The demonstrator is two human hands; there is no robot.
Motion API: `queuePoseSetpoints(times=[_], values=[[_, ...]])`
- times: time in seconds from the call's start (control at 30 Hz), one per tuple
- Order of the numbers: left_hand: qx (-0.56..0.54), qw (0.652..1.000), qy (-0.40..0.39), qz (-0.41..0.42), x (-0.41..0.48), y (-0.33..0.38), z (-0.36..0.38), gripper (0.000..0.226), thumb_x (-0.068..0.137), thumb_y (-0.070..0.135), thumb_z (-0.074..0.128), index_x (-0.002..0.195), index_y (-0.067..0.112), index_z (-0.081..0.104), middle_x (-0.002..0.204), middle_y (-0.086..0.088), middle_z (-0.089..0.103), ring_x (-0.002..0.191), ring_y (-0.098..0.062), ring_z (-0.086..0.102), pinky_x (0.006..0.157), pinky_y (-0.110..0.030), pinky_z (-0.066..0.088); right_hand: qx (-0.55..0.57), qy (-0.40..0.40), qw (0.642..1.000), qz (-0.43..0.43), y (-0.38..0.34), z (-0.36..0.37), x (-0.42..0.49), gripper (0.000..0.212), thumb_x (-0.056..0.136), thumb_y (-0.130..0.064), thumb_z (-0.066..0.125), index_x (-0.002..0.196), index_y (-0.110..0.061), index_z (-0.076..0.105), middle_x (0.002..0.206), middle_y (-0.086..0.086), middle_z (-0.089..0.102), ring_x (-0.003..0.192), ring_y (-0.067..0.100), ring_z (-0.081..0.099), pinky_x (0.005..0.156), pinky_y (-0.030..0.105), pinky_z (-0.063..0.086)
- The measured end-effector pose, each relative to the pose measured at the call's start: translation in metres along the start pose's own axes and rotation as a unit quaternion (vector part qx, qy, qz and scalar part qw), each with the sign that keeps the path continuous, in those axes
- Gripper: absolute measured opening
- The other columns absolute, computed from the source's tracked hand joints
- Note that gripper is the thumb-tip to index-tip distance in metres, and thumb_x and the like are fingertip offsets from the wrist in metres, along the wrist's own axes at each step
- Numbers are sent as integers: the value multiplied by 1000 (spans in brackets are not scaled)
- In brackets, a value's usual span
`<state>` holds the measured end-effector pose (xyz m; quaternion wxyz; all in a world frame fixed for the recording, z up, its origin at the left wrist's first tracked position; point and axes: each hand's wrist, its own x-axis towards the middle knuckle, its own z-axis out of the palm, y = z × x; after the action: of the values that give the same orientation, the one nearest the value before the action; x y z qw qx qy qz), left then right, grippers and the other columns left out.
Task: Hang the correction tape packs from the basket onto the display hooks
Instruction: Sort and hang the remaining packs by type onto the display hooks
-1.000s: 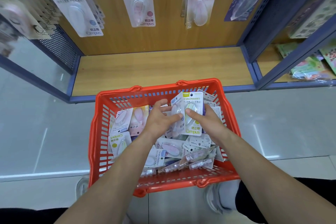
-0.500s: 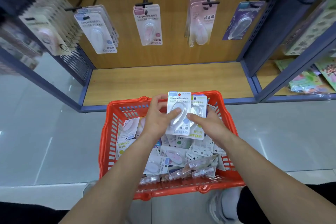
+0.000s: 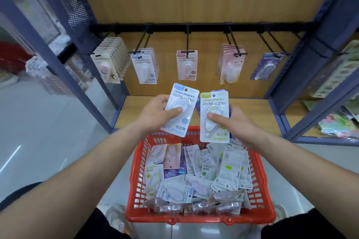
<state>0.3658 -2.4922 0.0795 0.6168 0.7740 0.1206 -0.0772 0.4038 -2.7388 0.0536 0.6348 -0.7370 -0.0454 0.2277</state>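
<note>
Mid-frame above the red basket [image 3: 202, 219], the left hand [image 3: 153, 114] has its grip clamped on a blue correction tape pack [image 3: 180, 110], the right hand [image 3: 237, 124] on a green correction tape pack [image 3: 214, 116]; juggling 2, either small hang hole may miss the display hooks [image 3: 187, 40] and the pack may drop

I read "Campus" along the top and again at the foot of the blue pack [image 3: 179, 110] in the left grip [image 3: 155, 115], above the basket [image 3: 136, 170], with "修正带" just over the lower one. The green pack [image 3: 214, 116] in the right grip [image 3: 236, 122] carries the same words. Beyond the basket, the hanging blue pack [image 3: 145, 69] and hanging pink pack [image 3: 187, 65] say "Campus", and the hanging pale pack [image 3: 232, 66] shows "修正带". Inside the basket, a loose pack [image 3: 153, 172] reads "修正带". The smaller print is too fine to read.
</note>
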Motion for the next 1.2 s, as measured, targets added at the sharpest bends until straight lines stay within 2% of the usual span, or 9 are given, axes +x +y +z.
queuePoseSetpoints(times=[0.13,0.2,0.27,0.4,0.5,0.6,0.67,0.83,1.2], values=[[25,999,44,4,6,11,-62,24,92,11,75,115,11,69,106,-7,79,99,-26,75,89,-41,59,-30,-23,999,-21,-38,9,13,30,91,-31,76,117,-25,62,107,-9,78,92,11,76,79,36,62],[14,997,73,4,16,7,-85,26,92,10,74,117,10,69,109,-8,78,105,-30,74,93,-44,58,-35,-37,998,-29,-45,18,22,19,94,-27,74,109,-29,63,103,-10,79,87,9,77,68,28,60],[-5,995,101,11,28,0,-101,22,94,9,72,116,12,69,110,-6,77,106,-29,73,86,-39,60,-43,-33,998,-24,-43,30,35,24,93,-28,75,114,-28,62,107,-7,78,87,10,77,63,26,56],[-53,986,153,26,56,-13,-118,27,97,8,69,123,12,65,115,-7,75,108,-30,72,91,-47,60,-45,-31,998,-11,-29,54,66,30,90,-29,78,114,-27,59,109,-8,77,91,10,76,71,30,57],[-69,984,158,40,74,-16,-123,23,96,8,69,116,18,65,109,-1,76,104,-25,74,80,-38,63,-52,-47,997,-12,-20,64,81,23,92,-23,77,107,-28,60,97,-14,77,82,1,75,67,20,57],[-88,981,162,63,86,-13,-122,26,97,8,68,119,20,66,110,2,77,99,-19,75,70,-30,63,-64,-60,996,-1,-15,67,88,43,87,-36,81,123,-23,61,111,-10,77,97,10,75,87,37,61],[-104,978,168,72,93,-12,-120,27,98,8,68,121,21,66,112,1,77,98,-18,76,70,-31,63,-65,-49,997,5,-13,65,92,51,84,-41,83,126,-25,59,114,-11,76,100,11,75,93,45,59],[-106,975,184,72,103,-19,-127,26,99,12,66,122,24,70,115,1,77,104,-20,75,83,-42,63,-77,-40,996,19,-7,54,96,44,86,-40,81,123,-32,58,113,-14,75,100,10,74,94,46,59],[-103,978,162,82,104,-20,-117,28,100,10,65,117,32,69,113,3,78,102,-20,76,83,-44,63,-75,-33,996,20,-11,50,96,42,87,-41,79,124,-33,60,115,-14,75,101,12,75,95,49,58]])
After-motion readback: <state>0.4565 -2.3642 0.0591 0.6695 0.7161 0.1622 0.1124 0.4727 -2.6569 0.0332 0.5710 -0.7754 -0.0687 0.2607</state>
